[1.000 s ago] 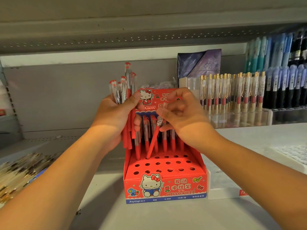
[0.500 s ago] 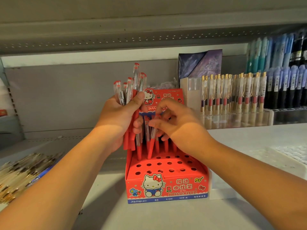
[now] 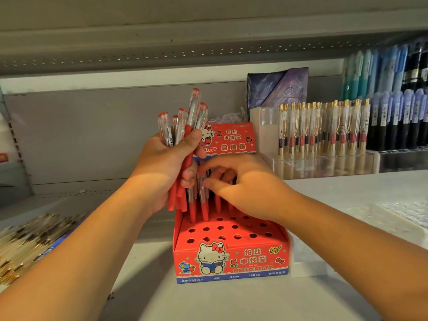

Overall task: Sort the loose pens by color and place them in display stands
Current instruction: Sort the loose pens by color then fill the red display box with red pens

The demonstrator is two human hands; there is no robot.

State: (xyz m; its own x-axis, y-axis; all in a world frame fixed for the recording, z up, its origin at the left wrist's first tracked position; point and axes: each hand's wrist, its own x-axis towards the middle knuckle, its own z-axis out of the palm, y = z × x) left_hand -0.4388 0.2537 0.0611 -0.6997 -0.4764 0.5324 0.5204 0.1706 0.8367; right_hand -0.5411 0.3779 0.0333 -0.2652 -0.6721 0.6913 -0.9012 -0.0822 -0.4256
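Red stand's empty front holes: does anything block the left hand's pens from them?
Nothing visible does. Below the pens in the left hand, the front holes of the red stand lie open; the right hand is behind them, at the standing pens.

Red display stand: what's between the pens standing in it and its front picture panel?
Only rows of empty holes in the red display stand, shown in the head view; the standing pens occupy just the back.

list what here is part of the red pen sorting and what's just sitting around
In the job:
left hand gripping the pen bundle
right hand pinching a red pen standing in the red display stand
loose pen pile at left, likely next

Just lying about:
gold-clip pens
blue and black pens
purple box
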